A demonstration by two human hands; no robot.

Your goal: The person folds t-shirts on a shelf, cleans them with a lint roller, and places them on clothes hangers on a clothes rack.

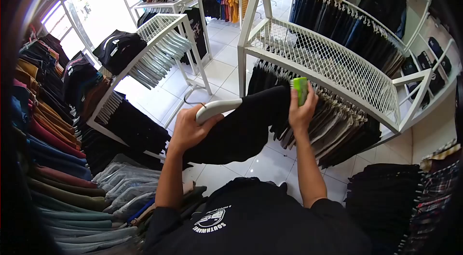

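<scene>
My left hand (190, 127) is wrapped round one end of a white hanger (221, 109), its metal hook sticking up past my fingers. From the hanger a black garment (236, 134) stretches out to the right, held up in front of my body. My right hand (304, 108) grips a bright green brush (301, 90) with pale bristles facing left. Those bristles are right at the garment's far right end.
A white metal rack with a mesh top (333, 57) stands ahead on the right, trousers (333, 120) hanging beneath it. Another white rack (193, 47) with bare hangers (159, 59) and black caps (118, 50) is at left. Coloured clothes (58, 158) line my left side; dark clothes (383, 197) hang at right.
</scene>
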